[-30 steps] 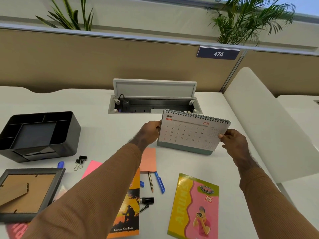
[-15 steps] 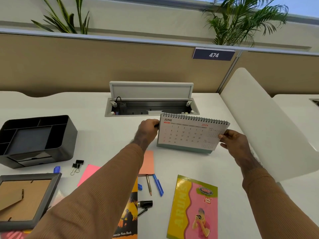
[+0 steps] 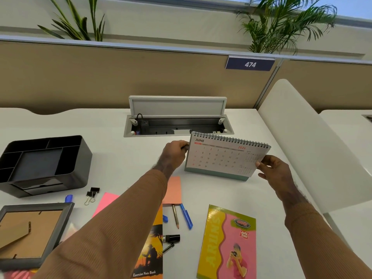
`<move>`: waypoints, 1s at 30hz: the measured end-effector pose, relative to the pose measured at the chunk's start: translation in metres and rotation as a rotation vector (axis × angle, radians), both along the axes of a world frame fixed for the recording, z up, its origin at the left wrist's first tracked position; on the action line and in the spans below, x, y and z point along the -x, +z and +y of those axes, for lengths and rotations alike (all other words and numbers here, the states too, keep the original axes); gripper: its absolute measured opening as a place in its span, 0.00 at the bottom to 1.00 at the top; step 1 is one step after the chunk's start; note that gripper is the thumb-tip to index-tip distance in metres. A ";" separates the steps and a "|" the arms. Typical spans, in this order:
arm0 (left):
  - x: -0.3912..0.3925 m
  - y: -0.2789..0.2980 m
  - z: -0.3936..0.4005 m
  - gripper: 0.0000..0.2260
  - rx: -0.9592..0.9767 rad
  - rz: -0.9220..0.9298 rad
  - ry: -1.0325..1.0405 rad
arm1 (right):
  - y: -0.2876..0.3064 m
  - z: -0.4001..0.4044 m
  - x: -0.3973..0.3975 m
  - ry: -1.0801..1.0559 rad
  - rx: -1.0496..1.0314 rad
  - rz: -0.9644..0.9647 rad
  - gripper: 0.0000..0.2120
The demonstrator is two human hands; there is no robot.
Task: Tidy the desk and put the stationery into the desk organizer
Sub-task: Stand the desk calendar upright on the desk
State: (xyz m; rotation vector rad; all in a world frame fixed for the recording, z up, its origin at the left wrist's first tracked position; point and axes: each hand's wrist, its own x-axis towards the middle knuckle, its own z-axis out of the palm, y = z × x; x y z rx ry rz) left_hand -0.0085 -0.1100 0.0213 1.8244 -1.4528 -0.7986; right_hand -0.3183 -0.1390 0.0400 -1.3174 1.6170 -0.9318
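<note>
Calendar [image 3: 223, 158] stands gripped between left hand [image 3: 174, 153] and right hand [image 3: 275, 170].

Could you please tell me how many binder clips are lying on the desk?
2: both binder clips lie together on the desk, just in front of the black organizer. Others may be hidden under the arm.

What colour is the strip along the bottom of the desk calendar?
Pale teal green, on the calendar base, seen in the head view.
</note>
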 end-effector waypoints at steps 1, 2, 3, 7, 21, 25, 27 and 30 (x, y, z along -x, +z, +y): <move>0.000 0.000 0.001 0.13 -0.003 0.004 0.002 | -0.001 0.001 0.001 -0.005 0.005 0.005 0.11; 0.001 0.000 0.002 0.13 -0.003 0.002 0.004 | -0.001 0.002 0.002 -0.011 0.010 0.017 0.12; 0.001 0.001 0.003 0.13 0.001 -0.004 0.007 | -0.001 0.003 0.003 -0.017 0.016 0.037 0.13; 0.001 0.001 0.009 0.14 0.033 -0.029 0.055 | -0.003 0.007 0.005 -0.035 0.048 0.114 0.18; -0.011 -0.006 0.092 0.22 0.069 -0.090 0.138 | -0.018 0.085 -0.006 -0.065 0.175 0.316 0.35; -0.025 -0.007 0.145 0.26 0.046 -0.242 0.080 | -0.038 0.132 -0.011 0.101 0.153 0.504 0.40; -0.035 -0.007 0.171 0.28 0.022 -0.330 0.082 | -0.049 0.155 -0.016 0.183 0.166 0.620 0.41; -0.046 -0.009 0.210 0.31 -0.016 -0.478 0.111 | -0.061 0.182 -0.021 0.208 0.133 0.687 0.40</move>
